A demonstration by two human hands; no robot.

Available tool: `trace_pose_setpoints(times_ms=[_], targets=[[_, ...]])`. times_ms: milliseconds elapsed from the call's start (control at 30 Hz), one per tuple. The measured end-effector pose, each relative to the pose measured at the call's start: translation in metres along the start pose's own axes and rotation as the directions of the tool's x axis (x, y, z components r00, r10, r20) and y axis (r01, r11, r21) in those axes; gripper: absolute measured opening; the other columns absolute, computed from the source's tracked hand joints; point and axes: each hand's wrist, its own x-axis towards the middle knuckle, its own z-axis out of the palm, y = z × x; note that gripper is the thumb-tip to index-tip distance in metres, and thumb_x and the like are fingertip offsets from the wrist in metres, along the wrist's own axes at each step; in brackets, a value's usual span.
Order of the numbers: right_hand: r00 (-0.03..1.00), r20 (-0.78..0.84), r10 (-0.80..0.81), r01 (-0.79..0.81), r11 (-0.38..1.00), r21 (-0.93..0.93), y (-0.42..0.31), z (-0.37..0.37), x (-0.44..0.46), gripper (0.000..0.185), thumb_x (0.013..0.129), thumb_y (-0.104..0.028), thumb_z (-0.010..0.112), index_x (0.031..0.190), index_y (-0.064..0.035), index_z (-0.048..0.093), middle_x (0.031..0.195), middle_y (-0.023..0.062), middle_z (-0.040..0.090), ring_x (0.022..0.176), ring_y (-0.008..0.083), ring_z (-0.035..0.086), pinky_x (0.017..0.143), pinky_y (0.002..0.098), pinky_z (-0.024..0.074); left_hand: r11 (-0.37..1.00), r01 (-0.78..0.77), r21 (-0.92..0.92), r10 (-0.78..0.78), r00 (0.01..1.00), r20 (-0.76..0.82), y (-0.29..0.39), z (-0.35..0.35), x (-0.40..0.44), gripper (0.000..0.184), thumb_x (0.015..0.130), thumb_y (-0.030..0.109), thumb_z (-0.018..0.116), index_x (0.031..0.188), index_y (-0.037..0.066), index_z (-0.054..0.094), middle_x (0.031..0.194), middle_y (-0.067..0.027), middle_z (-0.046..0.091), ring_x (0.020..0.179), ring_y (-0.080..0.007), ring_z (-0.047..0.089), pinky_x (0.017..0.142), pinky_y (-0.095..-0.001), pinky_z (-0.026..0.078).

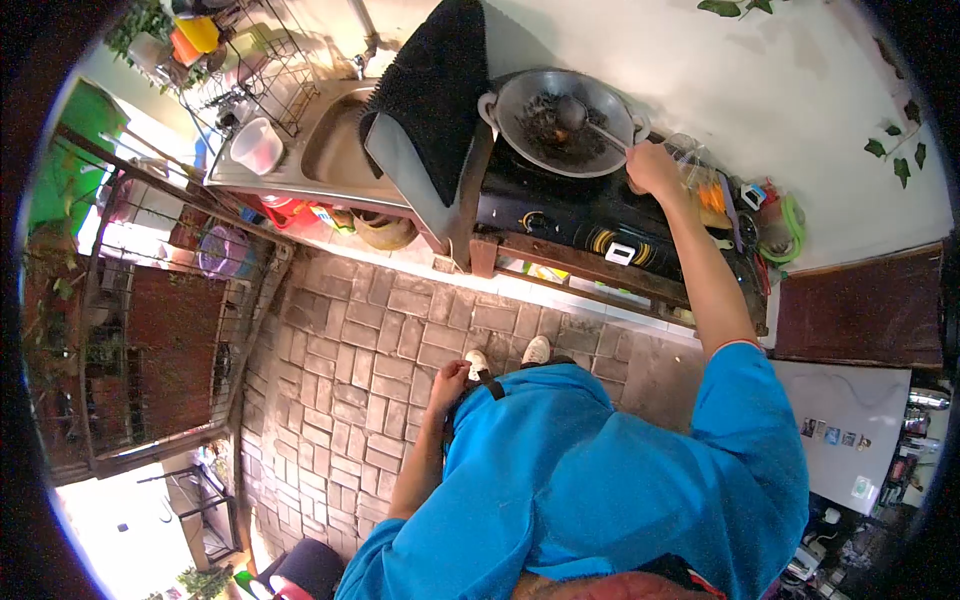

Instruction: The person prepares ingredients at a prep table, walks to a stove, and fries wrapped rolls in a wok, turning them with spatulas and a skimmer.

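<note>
On top of the black stove, against the wall, sits the wide metal pan, with dark contents across its bottom and a ladle resting its bowl among them. The right hand's grip is clamped around the ladle's handle, just beside the pan's near loop handle. Stirring looks like the step in hand; done well, it calls for slow sweeps along the curved bottom, turning the darkest parts over without flinging anything past the rim. Since the pan could swing under a hard push, steadying its far loop handle with a cloth would help. The left hand hangs low by the thigh, away from the stove; whether its grip holds anything, I cannot tell.
</note>
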Motion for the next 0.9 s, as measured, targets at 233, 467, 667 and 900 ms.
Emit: trace_pose_setpoints(times_ms=[233,467,667,900], targets=[[0.996,-0.021,0.088,-0.088,0.996,-0.024,-0.004,-0.017,-0.035,0.039,0.093,-0.031,0.051,0.085,0.0034,0.067,0.085,0.0261,0.066,0.081,0.0428,0.065,0.073,0.0521,0.0505,0.87,-0.36,0.336,0.328,0.933,0.148,0.052,0.011,0.039,0.033,0.092,0.029,0.057,0.107,0.001,0.064,0.08,-0.0139,0.067,0.073,-0.0214,0.065,0.065,-0.0347,0.05],[0.991,-0.109,0.078,-0.084,0.995,-0.05,-0.004,-0.009,-0.059,0.04,0.093,-0.034,0.052,0.085,0.0013,0.068,0.079,0.0236,0.066,0.081,0.0427,0.063,0.075,0.0531,0.0479,0.64,-0.519,0.567,0.458,0.85,0.26,0.153,0.067,0.112,0.028,0.088,0.029,0.057,0.092,0.003,0.067,0.08,-0.0246,0.065,0.08,-0.0386,0.066,0.067,-0.0463,0.051],[0.975,-0.22,0.036,-0.024,0.998,0.055,0.004,-0.006,-0.073,0.036,0.095,-0.031,0.048,0.093,0.0005,0.065,0.084,0.0244,0.064,0.084,0.043,0.061,0.074,0.0501,0.0466,0.481,-0.506,0.717,0.629,0.768,0.12,0.198,0.114,0.162,0.041,0.088,0.042,0.057,0.089,0.004,0.07,0.073,-0.0225,0.066,0.077,-0.0396,0.067,0.069,-0.0477,0.054],[0.889,-0.454,-0.068,0.005,0.99,-0.139,0.024,0.015,-0.09,0.038,0.095,-0.034,0.049,0.107,-0.0025,0.066,0.09,0.0246,0.066,0.089,0.0413,0.063,0.078,0.0461,0.0486,0.296,-0.459,0.838,0.795,0.604,0.05,0.189,0.135,0.193,0.054,0.087,0.05,0.054,0.074,0.001,0.069,0.072,-0.0244,0.066,0.072,-0.0398,0.067,0.066,-0.0475,0.054]])
